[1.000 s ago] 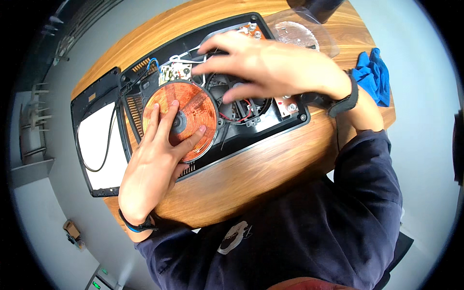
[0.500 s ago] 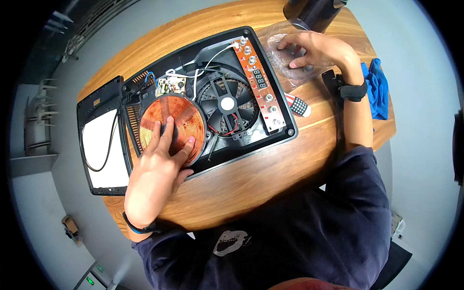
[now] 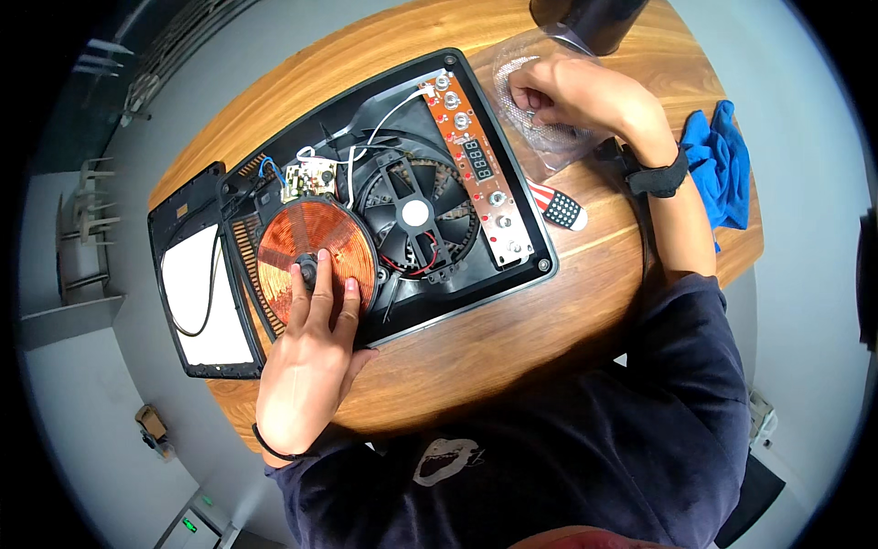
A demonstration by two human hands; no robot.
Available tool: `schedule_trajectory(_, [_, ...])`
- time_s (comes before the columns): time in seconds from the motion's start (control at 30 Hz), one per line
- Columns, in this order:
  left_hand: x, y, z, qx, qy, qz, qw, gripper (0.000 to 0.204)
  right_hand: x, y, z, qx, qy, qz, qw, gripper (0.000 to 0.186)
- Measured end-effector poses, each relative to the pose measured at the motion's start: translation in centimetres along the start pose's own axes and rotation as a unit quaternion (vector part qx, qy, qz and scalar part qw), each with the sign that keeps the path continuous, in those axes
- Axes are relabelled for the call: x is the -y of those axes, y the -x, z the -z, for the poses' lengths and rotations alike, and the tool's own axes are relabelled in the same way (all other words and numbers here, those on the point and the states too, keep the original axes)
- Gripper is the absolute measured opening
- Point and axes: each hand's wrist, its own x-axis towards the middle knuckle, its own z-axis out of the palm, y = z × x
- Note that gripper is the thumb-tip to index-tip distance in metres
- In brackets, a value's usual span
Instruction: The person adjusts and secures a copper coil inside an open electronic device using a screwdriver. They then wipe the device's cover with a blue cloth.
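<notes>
An induction cooker's black lower housing (image 3: 416, 309) lies opened on the wooden table. Its round copper coil (image 3: 279, 240) is at the left, beside a black cooling fan (image 3: 444, 197) and a small circuit board (image 3: 315, 177). Along the right side runs an orange control board (image 3: 462, 137) with a digit display. My left hand (image 3: 313, 366) rests its outstretched fingertips on the coil, near the dark centre piece. Over a clear plastic bag (image 3: 549, 146) to the housing's right, my right hand (image 3: 562, 91) has its fingers curled together; whatever they pinch is hidden.
A black panel with a white sheet (image 3: 210, 320) and a cable lies at the left. Right of the housing sits a small striped and dotted object (image 3: 560, 207). A blue cloth (image 3: 718, 165) lies at the right edge, and a dark cylindrical container (image 3: 594, 18) stands at the back.
My right hand's fingers have gone from spread to curled together over the bag. My left fingertips have shifted slightly on the coil, uncovering its centre. The view has shifted a little.
</notes>
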Motion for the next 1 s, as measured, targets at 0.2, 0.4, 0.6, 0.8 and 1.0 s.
schedule_trajectory(0.2, [0.0,-0.1,0.0,-0.001,0.009,0.012,1.0,0.089,-0.2,-0.4,0.0,0.026,0.021,-0.034,0.999,0.026])
schedule_trajectory(0.4, [-0.6,-0.3,-0.6,-0.033,0.016,0.008,0.999,0.088,0.8,1.2,0.2,0.039,-0.013,-0.015,0.999,0.027])
schedule_trajectory(0.6, [-0.6,-0.6,-0.9,-0.038,0.021,0.002,0.999,0.09,1.6,1.6,-0.6,0.027,-0.07,0.028,0.997,0.022])
schedule_trajectory(0.8, [-0.6,-0.4,-0.3,-0.031,0.034,0.0,0.999,0.09,0.5,2.2,-1.1,0.022,-0.028,0.027,0.999,0.015])
schedule_trajectory(1.0, [-0.6,-0.6,0.3,-0.022,0.034,-0.01,0.999,0.089,-0.2,3.0,-1.2,-0.011,-0.005,-0.042,0.999,0.019])
